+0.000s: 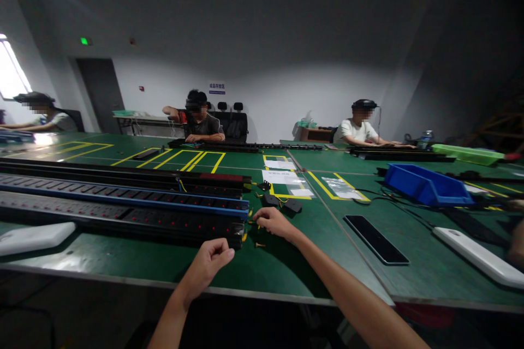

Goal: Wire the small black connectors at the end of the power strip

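The right hand point(273, 222) reaches forward to the end of the long black power strip with red switches point(123, 217). Its fingers are curled and pinched together near the end cap, and it seems to hold something very small, but I cannot tell what. The left hand point(213, 258) rests closer to the body over the green table mat point(286, 267), loosely closed like a soft fist; whether it holds anything is hidden.

A small brass-coloured screw point(259, 244) lies on the mat just below the right hand. To do this well, keep the strip steady and set the small part straight.

The right forearm is stretched out, the wrist low. Small black plastic brackets point(286, 204) lie just beyond.
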A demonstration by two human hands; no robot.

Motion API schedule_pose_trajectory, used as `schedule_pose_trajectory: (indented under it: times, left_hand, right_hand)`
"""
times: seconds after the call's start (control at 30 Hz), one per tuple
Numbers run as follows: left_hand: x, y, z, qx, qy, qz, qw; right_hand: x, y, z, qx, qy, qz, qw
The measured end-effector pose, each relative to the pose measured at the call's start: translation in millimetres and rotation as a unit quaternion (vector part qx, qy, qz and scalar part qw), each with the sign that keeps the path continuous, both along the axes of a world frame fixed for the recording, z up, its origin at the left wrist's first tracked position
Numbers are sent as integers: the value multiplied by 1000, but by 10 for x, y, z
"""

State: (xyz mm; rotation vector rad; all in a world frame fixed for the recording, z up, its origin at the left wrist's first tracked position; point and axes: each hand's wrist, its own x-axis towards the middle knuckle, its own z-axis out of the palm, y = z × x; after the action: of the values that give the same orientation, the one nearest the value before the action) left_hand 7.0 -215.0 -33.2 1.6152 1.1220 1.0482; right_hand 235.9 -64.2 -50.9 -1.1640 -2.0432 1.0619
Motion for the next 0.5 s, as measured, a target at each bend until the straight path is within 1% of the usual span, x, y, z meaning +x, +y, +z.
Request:
schedule_pose_trajectory:
  times: [0.33,0.5]
  left_hand:
    - [-2,7,-1,1,2,1,1000]
    - [-14,16,-21,-4,4,1,1000]
  right_hand:
    - [-9,-18,20,-3,0,-3,1000]
    - [-2,-11,16,13,-5,0,1000]
